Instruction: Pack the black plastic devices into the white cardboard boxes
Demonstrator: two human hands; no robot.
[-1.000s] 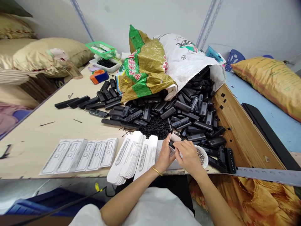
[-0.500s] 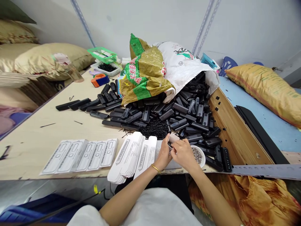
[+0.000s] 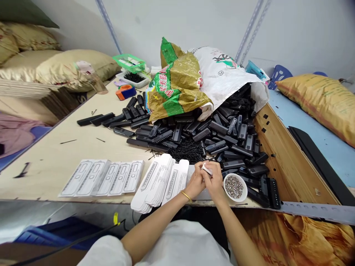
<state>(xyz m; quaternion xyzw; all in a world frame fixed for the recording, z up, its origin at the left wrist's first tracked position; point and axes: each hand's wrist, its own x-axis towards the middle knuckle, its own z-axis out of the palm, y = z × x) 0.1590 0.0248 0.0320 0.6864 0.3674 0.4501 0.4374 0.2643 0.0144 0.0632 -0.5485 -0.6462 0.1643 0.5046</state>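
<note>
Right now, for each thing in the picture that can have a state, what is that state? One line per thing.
Left hand: closed on a partly hidden white item
Right hand: closed on the same item
White bowl: upright, uncovered, holding small metal pieces
Printed white stack: layers fanned out
Black cases: loosely heaped
White sack: mouth open
Yellow sack: bulging, lying down

White carton (image 3: 207,169) mostly hidden

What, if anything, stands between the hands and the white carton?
Nothing visible: the left hand and right hand both hold the white carton directly. The bowl stands off to the side.
</note>
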